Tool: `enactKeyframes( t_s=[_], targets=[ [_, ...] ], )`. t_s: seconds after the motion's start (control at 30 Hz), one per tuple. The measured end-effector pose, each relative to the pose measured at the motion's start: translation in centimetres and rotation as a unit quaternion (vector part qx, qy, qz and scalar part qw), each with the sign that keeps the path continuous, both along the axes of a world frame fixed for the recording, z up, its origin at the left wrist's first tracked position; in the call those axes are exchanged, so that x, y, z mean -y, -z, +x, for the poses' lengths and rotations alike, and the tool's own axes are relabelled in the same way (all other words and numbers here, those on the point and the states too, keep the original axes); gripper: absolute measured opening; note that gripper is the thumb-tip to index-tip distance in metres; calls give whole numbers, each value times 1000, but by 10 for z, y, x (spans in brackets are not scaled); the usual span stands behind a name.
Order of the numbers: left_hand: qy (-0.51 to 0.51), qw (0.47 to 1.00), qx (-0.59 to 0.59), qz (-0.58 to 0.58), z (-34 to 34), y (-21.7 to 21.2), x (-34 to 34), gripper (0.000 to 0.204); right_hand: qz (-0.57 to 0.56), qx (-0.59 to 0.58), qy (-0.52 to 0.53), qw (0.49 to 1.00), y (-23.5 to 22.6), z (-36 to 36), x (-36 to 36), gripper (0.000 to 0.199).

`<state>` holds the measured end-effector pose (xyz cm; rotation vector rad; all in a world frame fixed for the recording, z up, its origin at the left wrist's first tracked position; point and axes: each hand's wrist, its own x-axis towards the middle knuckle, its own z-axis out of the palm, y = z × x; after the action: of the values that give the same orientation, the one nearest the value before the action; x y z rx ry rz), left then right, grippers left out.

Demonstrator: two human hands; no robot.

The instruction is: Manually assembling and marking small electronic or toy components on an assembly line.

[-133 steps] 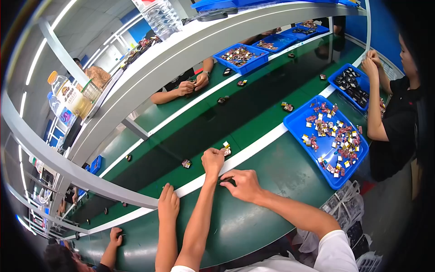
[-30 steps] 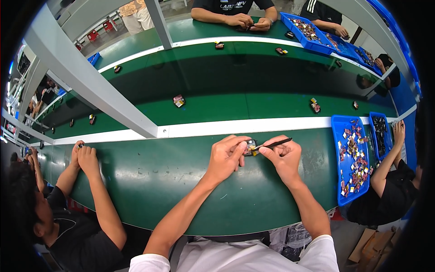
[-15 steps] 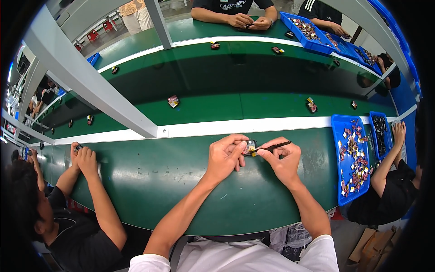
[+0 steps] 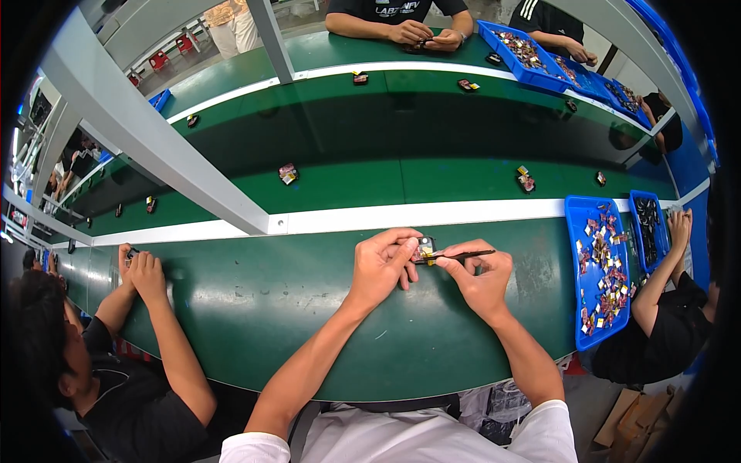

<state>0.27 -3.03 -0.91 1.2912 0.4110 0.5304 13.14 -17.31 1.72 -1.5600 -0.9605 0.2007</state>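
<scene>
Over the green work table (image 4: pixel 309 339), my left hand (image 4: pixel 383 266) grips a small dark device housing (image 4: pixel 426 248) by its left side. Coloured parts show in the housing, too small to make out. My right hand (image 4: pixel 480 282) is closed in a pinch on black tweezers (image 4: pixel 471 255). Their tips point left and reach the lower right part of the housing. My right fingertips are close beside it.
A blue tray (image 4: pixel 573 270) of small red, yellow and white parts stands right of my hands, beside another blue tray (image 4: pixel 633 202) of black pieces. Beyond a white rail (image 4: pixel 448 210), a green conveyor belt (image 4: pixel 432 177) carries several small assemblies. Co-workers sit left, right and opposite.
The assemblies on the belt have shifted slightly left. My right hand has tilted the tweezers a little flatter; both hands stay at the housing.
</scene>
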Motion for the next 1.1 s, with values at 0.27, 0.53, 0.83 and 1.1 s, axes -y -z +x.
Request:
enactKeyframes(
  t_s=[0.27, 0.53, 0.83, 1.1],
  targets=[
    [-4, 1000, 5, -20, -1, 1, 0, 24, 6, 9, -6, 1000, 3, 0, 0, 11],
    [-7, 1000, 2, -23, 0, 2, -2, 23, 17, 41, -11, 999, 7, 2, -2, 9],
    [-14, 1000, -9, -12, -1, 1, 0, 22, -6, 11, -7, 1000, 6, 3, -1, 11],
    [-15, 1000, -8, -8, 0, 3, -2, 23, -3, 42, -28, 999, 5, 2, -2, 12]
  ],
)
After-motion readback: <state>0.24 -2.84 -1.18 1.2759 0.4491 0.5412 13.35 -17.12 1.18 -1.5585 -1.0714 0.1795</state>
